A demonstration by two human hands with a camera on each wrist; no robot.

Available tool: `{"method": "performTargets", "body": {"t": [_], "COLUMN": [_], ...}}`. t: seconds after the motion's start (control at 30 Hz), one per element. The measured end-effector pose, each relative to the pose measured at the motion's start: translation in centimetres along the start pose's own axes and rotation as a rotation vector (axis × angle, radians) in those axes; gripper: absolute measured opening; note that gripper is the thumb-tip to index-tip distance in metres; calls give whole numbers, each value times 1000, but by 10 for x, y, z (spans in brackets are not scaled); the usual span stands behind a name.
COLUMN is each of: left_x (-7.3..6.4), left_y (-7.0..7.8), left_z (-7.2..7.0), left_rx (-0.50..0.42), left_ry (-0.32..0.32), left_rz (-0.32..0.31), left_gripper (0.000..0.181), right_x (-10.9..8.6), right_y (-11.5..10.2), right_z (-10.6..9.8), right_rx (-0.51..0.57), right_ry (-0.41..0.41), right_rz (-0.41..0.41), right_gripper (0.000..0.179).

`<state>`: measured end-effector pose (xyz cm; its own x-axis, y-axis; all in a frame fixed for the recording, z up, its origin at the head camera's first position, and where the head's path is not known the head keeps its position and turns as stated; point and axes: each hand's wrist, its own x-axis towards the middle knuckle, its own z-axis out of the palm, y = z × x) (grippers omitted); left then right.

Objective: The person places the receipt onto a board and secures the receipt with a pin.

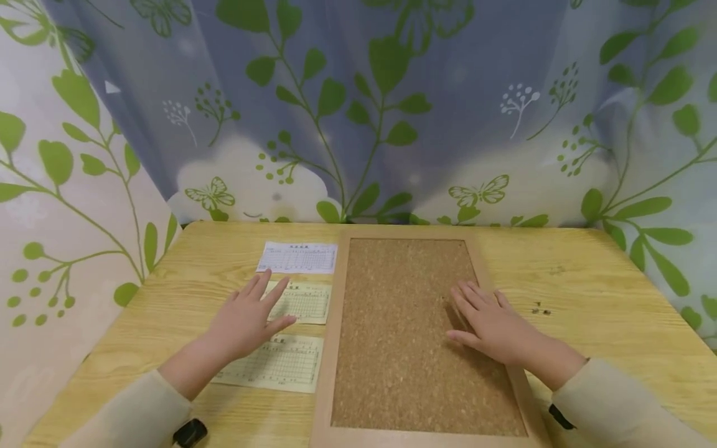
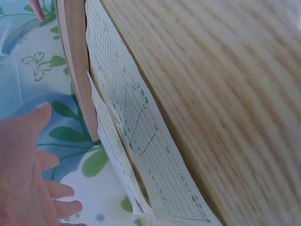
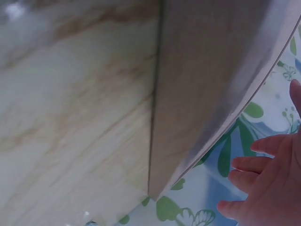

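Observation:
A cork board (image 1: 414, 336) in a pale wooden frame lies on the table, its long side running away from me. My right hand (image 1: 493, 326) is over the board's right side, fingers spread and holding nothing. Over the paper slips to the left, my left hand (image 1: 246, 317) has its fingers spread, with nothing in it. Three printed forms lie in a column along the board's left edge: a white slip (image 1: 299, 257) at the back, a yellowish slip (image 1: 305, 303) in the middle, partly behind the left hand, and a larger yellowish slip (image 1: 291, 367) nearest me.
Several small dark pins (image 1: 540, 309) lie on the wood-grain table (image 1: 594, 280) right of the board. A leaf-patterned curtain (image 1: 358, 112) hangs behind the table's back edge and along both sides.

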<state>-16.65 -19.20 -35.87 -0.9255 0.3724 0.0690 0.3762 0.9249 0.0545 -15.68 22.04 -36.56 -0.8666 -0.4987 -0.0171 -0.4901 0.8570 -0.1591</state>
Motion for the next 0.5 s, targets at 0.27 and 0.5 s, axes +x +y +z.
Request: {"method": "performTargets", "body": {"t": [0.27, 0.5], "left_x": [-4, -9], "left_y": [-4, -8], "left_z": [0, -4], "left_rx": [-13, 8], "left_ry": [12, 35], "left_rz": [15, 15], "left_gripper": [72, 72], "right_x": [2, 6], "right_y": [-13, -30], "right_z": [0, -5], "right_rx": [6, 36], "right_ry": [-2, -58], "right_rz": [-38, -57], "right_gripper": [75, 75]}}
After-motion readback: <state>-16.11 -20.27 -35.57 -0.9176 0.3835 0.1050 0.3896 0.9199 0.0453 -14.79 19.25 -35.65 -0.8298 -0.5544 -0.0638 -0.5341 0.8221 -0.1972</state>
